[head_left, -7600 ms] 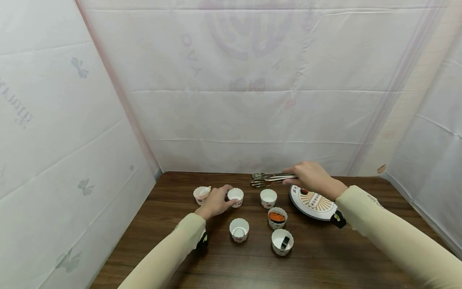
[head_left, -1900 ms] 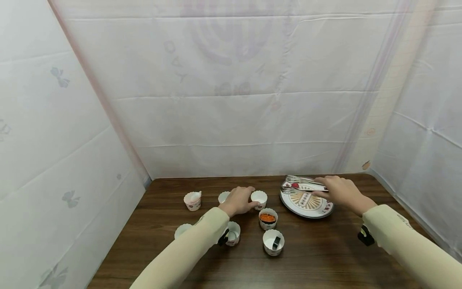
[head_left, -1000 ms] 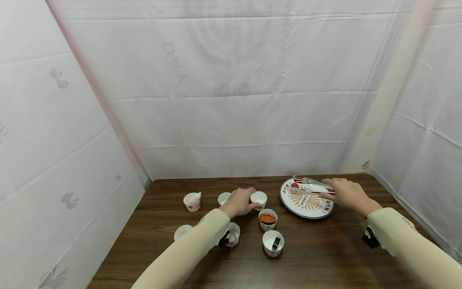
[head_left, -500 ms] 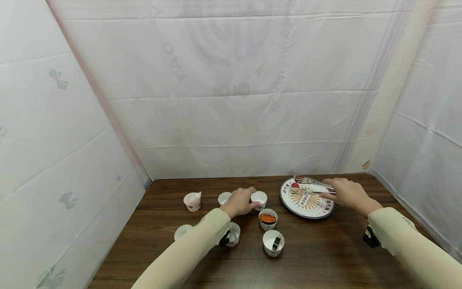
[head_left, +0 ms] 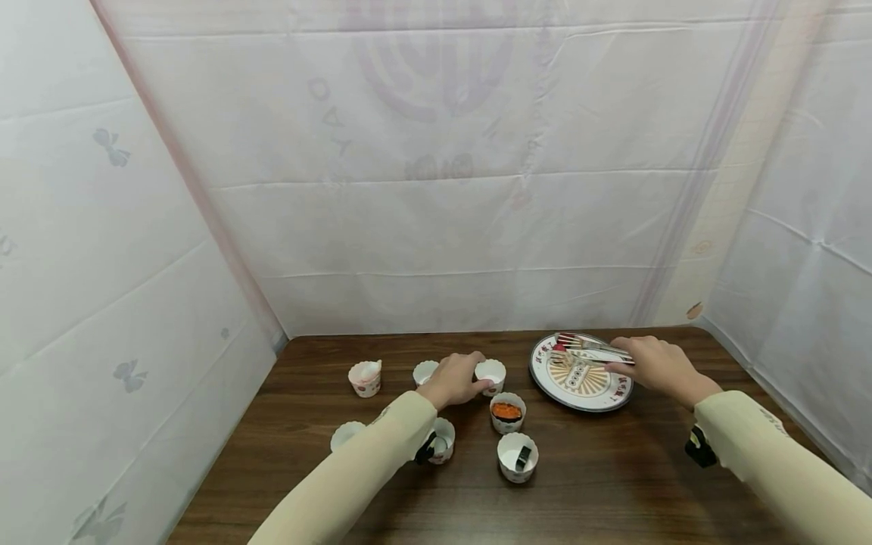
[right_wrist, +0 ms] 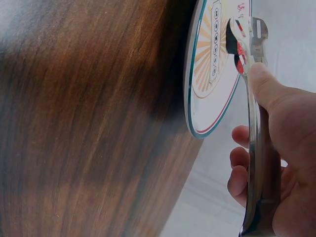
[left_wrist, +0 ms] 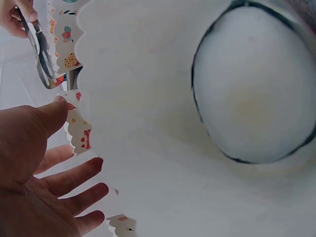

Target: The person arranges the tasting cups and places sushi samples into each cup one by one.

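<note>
My left hand [head_left: 451, 378] is at a white scalloped paper cup [head_left: 495, 371]; its thumb and index finger hold the rim from either side. In the left wrist view the thumb touches a printed paper cup [left_wrist: 78, 129], with the other fingers spread below. My right hand [head_left: 655, 367] grips metal tongs [right_wrist: 256, 163] by the handles. Their parted tips hang over the left part of a round white plate [head_left: 579, 390] with a sunburst print. A small red item [head_left: 559, 349] lies by the tips; whether they touch it I cannot tell.
A cup with orange roe-like food [head_left: 506, 412] stands left of the plate. Nearer is a cup with a dark piece [head_left: 523, 457] inside. Other cups stand leftward, including a pinkish one [head_left: 365, 378]; my left forearm partly covers some. White cloth walls [head_left: 409, 227] enclose the wooden table.
Since the oldest frame, the left hand has moved right to another cup, and the right hand has brought the tongs over the plate. Over the last second both hands stay nearly still.
</note>
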The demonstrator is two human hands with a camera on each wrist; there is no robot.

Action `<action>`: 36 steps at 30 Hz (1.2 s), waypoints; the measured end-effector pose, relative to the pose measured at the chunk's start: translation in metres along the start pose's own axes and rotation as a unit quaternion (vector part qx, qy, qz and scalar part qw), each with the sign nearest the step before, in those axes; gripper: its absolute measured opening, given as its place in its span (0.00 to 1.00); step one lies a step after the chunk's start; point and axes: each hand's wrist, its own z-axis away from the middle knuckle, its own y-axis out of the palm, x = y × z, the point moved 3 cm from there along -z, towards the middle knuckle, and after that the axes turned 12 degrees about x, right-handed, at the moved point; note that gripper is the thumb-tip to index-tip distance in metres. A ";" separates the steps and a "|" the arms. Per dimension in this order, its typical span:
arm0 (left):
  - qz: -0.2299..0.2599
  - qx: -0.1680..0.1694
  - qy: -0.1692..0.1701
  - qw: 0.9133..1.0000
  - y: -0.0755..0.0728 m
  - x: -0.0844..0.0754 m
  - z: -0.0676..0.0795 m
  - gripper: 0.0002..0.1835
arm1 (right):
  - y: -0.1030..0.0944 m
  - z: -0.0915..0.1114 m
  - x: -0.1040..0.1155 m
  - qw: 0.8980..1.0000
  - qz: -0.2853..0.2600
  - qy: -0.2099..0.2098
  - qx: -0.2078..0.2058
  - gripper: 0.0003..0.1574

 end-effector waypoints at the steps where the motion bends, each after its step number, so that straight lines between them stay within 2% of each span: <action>1: 0.001 0.000 0.000 1.000 0.000 0.000 0.000 0.28 | 0.000 0.000 0.000 1.000 0.001 0.000 0.000 0.35; 17: 0.001 0.002 0.002 1.000 -0.001 -0.001 -0.001 0.28 | -0.002 -0.001 0.000 1.000 0.001 0.010 0.015 0.33; 36: 0.005 0.000 0.002 1.000 0.000 0.001 -0.003 0.28 | -0.002 0.001 0.000 1.000 0.000 0.000 0.000 0.32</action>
